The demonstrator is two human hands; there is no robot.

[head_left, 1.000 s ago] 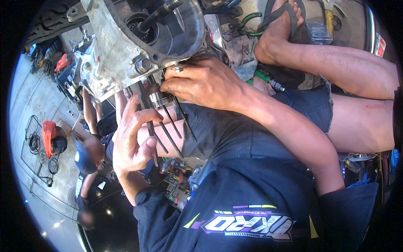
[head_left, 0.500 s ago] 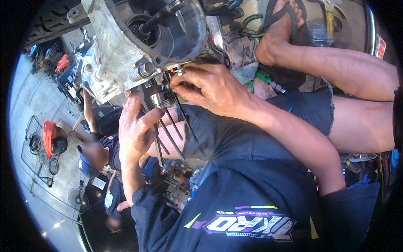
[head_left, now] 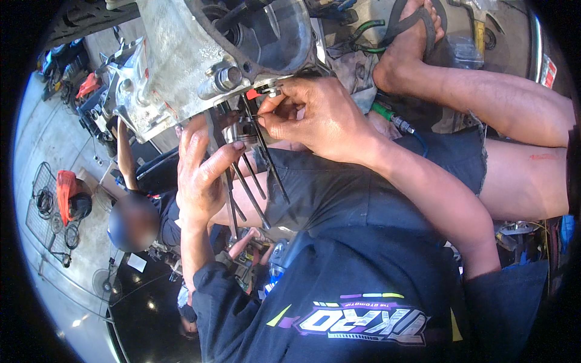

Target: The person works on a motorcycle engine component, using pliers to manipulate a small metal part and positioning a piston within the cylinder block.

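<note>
A grey metal engine crankcase hangs over my lap, and several long dark studs stick out from its lower face. Among the studs sits a shiny piston, partly hidden by a dark strip and my fingers. My left hand is left of the studs, its fingers up by the crankcase, its thumb stretched out to the piston's lower edge. On the other side, my right hand pinches thumb and forefinger together next to a stud, close to the piston. What lies in the pinch is too small to make out.
A green air fitting with a blue hose lies beside my leg. Beyond it are rags and a sandalled foot. Another person is at the left, near a red-orange object and a wire rack on the floor.
The crankcase and both hands sit slightly further right in view. My left thumb has shifted on the piston, which is now more covered. My right hand stays pinched by the studs.
</note>
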